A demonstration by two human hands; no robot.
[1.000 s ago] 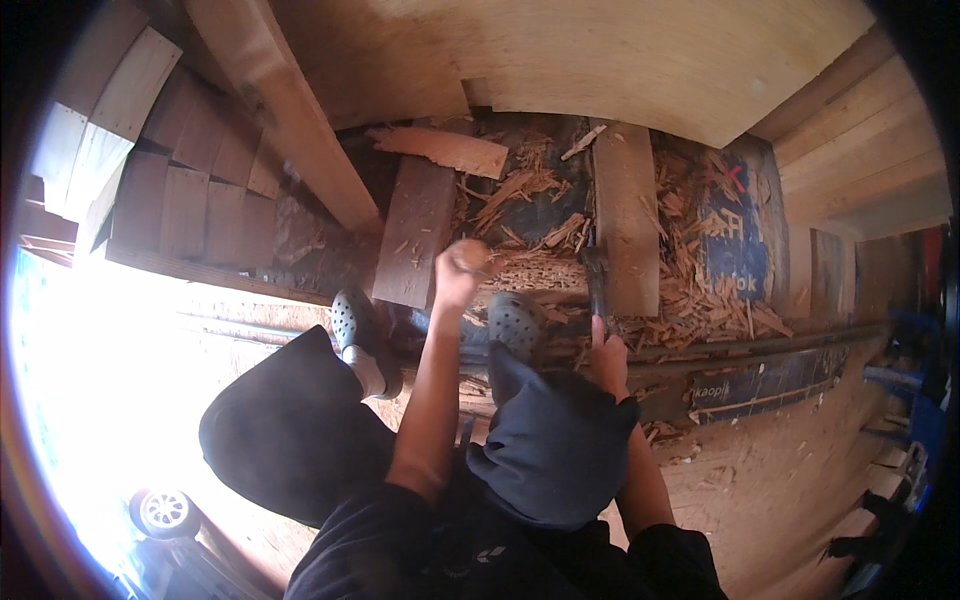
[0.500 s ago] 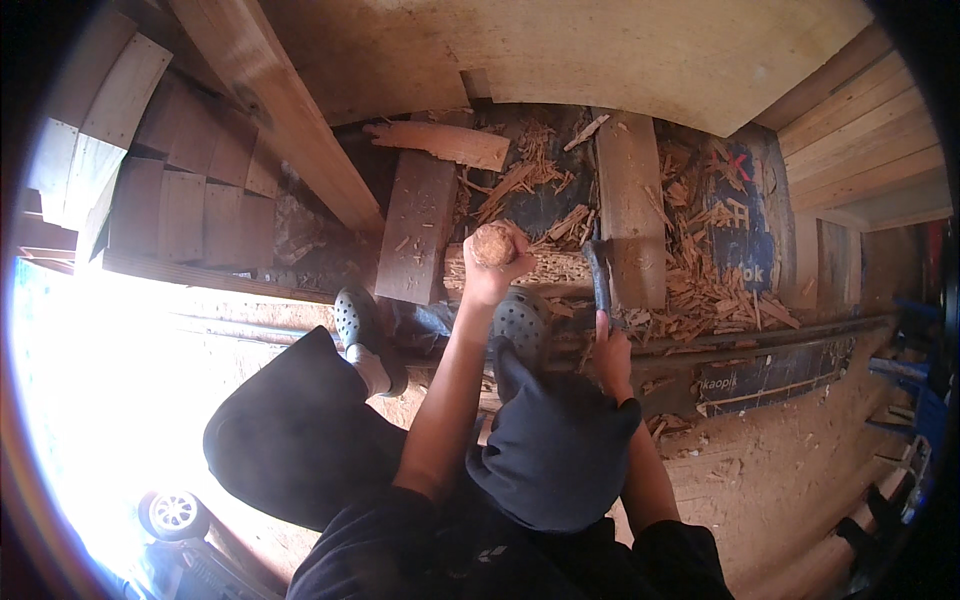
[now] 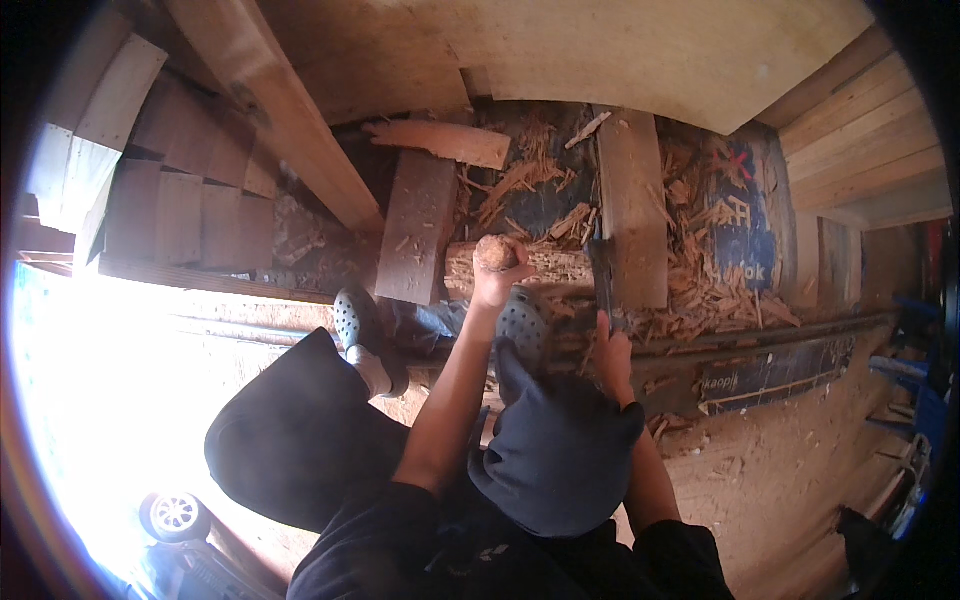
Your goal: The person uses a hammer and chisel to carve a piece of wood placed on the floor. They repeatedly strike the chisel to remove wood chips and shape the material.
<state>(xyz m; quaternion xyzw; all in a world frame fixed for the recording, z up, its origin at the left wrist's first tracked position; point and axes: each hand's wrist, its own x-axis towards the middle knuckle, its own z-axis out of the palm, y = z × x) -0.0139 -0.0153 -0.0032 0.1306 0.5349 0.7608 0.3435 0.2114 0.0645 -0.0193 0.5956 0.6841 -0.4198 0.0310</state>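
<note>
My left hand (image 3: 496,288) is closed around an upright wooden tool handle (image 3: 495,254). Its round, worn end faces up, and whatever lies below the fist is hidden. Beneath the fist is a chipped wood block (image 3: 562,268) with a rough, gouged face. A grey clog (image 3: 522,318) on my foot rests against the block's near side. To the right, my right hand (image 3: 612,358) grips a long dark tool (image 3: 602,272) that points away from me beside the block's right end. The tool's exact kind is unclear.
Thick planks lie left (image 3: 415,225) and right (image 3: 632,215) of the block. Wood chips (image 3: 690,290) cover the ground around them. A slanted beam (image 3: 280,110) and stacked boards (image 3: 180,210) stand at left. A large wooden panel (image 3: 600,50) spans the far side.
The dark tool in my right hand has turned and now stands straighter, its far end slightly to the right. My left hand stays in nearly the same spot.
</note>
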